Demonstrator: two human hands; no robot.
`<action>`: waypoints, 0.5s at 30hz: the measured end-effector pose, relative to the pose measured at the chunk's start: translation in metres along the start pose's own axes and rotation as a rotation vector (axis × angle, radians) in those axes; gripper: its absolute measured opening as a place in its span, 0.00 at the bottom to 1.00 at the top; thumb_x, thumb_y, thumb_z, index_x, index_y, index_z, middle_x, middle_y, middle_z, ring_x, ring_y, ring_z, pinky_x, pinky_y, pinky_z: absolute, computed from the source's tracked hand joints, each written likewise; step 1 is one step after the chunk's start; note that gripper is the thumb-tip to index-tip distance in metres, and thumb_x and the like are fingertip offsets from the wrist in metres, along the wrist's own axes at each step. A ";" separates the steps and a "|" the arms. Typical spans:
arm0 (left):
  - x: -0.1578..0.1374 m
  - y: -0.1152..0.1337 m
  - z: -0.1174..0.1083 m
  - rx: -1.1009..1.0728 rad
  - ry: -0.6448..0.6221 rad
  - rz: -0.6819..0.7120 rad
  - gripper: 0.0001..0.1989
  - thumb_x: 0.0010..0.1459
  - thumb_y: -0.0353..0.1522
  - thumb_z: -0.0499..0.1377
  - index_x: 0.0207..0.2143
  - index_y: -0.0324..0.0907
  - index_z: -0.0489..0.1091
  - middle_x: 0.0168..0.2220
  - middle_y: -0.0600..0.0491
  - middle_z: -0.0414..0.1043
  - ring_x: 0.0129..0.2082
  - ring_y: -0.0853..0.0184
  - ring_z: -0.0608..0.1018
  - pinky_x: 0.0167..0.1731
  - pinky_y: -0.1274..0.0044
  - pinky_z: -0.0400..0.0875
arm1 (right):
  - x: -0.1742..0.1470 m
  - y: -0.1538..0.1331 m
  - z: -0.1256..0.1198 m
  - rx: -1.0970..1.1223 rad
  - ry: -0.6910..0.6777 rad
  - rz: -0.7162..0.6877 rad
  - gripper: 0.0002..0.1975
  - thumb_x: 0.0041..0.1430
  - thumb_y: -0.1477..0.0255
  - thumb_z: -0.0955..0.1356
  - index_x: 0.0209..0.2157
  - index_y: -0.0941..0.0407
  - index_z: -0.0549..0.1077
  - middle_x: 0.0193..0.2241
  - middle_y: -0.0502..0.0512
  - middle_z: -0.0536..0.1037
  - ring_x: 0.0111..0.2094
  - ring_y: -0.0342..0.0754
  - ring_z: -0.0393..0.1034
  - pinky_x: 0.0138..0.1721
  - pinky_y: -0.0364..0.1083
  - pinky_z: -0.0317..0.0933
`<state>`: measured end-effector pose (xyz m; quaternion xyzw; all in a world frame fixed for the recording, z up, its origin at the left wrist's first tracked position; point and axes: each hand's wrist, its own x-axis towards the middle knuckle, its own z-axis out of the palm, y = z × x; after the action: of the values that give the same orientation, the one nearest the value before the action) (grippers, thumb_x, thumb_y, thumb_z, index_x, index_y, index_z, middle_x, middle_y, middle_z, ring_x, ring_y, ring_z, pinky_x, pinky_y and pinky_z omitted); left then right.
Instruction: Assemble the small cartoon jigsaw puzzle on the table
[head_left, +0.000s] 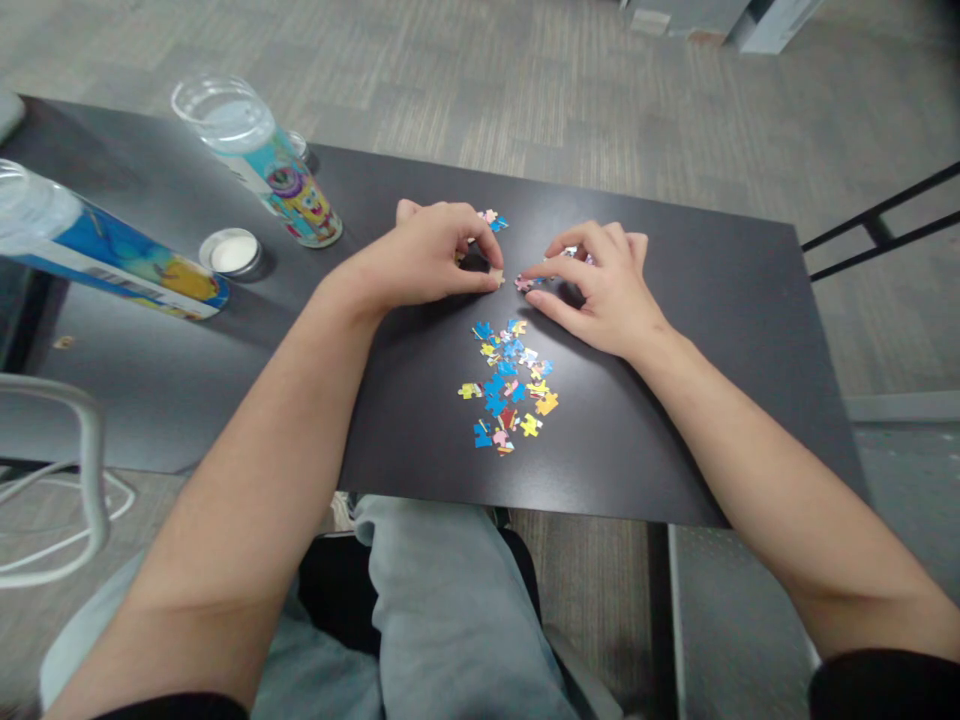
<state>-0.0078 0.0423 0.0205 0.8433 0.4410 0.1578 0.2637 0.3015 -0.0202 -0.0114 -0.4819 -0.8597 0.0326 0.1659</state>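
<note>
My left hand [442, 252] is closed in a pinch, with a small pale jigsaw puzzle piece [496, 277] between thumb and index finger. Opposite it, my right hand [596, 280] holds thumb and index fingertip against a pinkish puzzle piece [523, 285] at the table surface. More pieces [571, 252] show partly under the right hand's fingers. Just beyond the left fingers lies another small group of pieces [493, 219], partly hidden. Nearer to me is a loose pile of blue, yellow, pink and red pieces [510, 365].
On the dark table [420, 420], a clear-topped cartoon tube [262, 160] and a blue-and-yellow tube [112, 245] stand to the left. A round lid [232, 252] lies between them. White cable [67, 490] hangs at lower left; a black metal frame [877, 225] is at right.
</note>
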 end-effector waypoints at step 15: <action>-0.005 -0.004 -0.010 0.020 0.045 -0.061 0.25 0.63 0.59 0.77 0.54 0.58 0.90 0.60 0.50 0.84 0.74 0.38 0.75 0.81 0.45 0.57 | -0.002 0.006 0.004 -0.005 -0.003 -0.015 0.36 0.87 0.33 0.68 0.75 0.43 0.85 0.75 0.70 0.85 0.71 0.84 0.75 0.74 0.85 0.63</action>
<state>-0.0185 0.0429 0.0260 0.8283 0.4739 0.1643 0.2498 0.3059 -0.0182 -0.0170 -0.4757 -0.8638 0.0300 0.1635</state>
